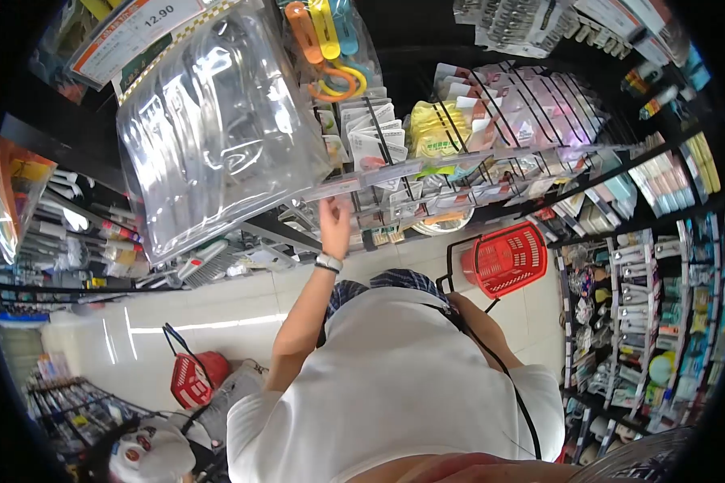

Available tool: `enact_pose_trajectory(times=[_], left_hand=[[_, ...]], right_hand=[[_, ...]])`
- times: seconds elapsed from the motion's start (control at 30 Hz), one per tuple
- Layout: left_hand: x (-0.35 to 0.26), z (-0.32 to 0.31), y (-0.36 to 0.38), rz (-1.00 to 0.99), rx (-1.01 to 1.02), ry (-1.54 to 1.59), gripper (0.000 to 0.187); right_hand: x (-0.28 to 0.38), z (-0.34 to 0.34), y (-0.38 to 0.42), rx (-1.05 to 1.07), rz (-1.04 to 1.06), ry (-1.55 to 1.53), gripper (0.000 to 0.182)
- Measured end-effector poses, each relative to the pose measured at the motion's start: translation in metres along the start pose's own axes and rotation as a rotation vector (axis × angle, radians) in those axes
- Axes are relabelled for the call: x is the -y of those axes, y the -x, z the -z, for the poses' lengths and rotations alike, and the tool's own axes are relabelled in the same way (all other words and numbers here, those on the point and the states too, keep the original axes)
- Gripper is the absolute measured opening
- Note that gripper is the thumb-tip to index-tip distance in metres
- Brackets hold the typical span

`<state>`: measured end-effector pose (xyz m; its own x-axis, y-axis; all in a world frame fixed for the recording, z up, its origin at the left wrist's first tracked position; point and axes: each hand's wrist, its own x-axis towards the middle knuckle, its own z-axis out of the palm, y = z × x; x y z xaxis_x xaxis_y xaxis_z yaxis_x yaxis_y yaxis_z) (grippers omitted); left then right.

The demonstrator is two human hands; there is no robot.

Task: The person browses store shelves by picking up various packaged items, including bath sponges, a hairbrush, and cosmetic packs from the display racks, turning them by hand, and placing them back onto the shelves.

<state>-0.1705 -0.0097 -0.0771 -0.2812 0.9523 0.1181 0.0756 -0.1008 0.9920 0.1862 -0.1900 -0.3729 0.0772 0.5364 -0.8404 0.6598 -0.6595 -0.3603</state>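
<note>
My left hand (334, 229) reaches up to the front price rail (362, 181) of a shelf, its fingers apart at the rail's underside. I see nothing held in it; a white-banded watch (328, 262) is on that wrist. Above it, small carded packs (372, 133) hang on black hooks. A large clear bag of shiny transparent items (217, 137) hangs at the upper left. My right forearm (483, 326) hangs down by my side, its hand hidden near my checked shorts (407, 279). Close to that hand is the black handle of a red shopping basket (505, 259).
Yellow packs (437, 129) hang along the rack. A second red basket (200, 378) is on the tiled floor behind, beside another person in a white cap (151, 455). Stocked racks (636, 322) line the right side. Orange, yellow and blue clips (324, 32) hang above.
</note>
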Motion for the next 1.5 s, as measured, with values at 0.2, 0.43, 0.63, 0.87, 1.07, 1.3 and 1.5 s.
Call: enact_pose_trajectory(times=[0.2,0.43,0.63,0.87,1.07,1.3,1.5], left_hand=[[-0.014,-0.007,-0.054,0.227,-0.053,-0.104,0.050],[-0.019,-0.021,-0.077,-0.106,-0.318,-0.173,0.067],[-0.022,-0.016,-0.067,0.051,-0.263,-0.143,0.031],[-0.039,-0.008,-0.040,-0.128,-0.366,-0.181,0.021],[-0.050,0.007,-0.020,0.007,-0.266,-0.171,0.019],[-0.062,0.010,-0.012,0.070,-0.289,-0.278,0.030],[-0.025,0.021,-0.015,-0.100,-0.205,-0.335,0.023]], right_hand=[[-0.021,0.020,-0.034,0.082,0.114,0.047,0.049],[0.003,0.047,-0.013,0.044,0.181,-0.060,0.047],[-0.019,0.048,-0.043,-0.035,0.185,-0.016,0.044],[0.028,0.063,-0.009,-0.073,0.267,-0.095,0.037],[0.095,0.080,0.036,-0.073,0.321,-0.249,0.034],[0.131,0.071,0.021,-0.119,0.684,-0.124,0.029],[0.178,0.073,0.059,-0.024,0.774,-0.227,0.026]])
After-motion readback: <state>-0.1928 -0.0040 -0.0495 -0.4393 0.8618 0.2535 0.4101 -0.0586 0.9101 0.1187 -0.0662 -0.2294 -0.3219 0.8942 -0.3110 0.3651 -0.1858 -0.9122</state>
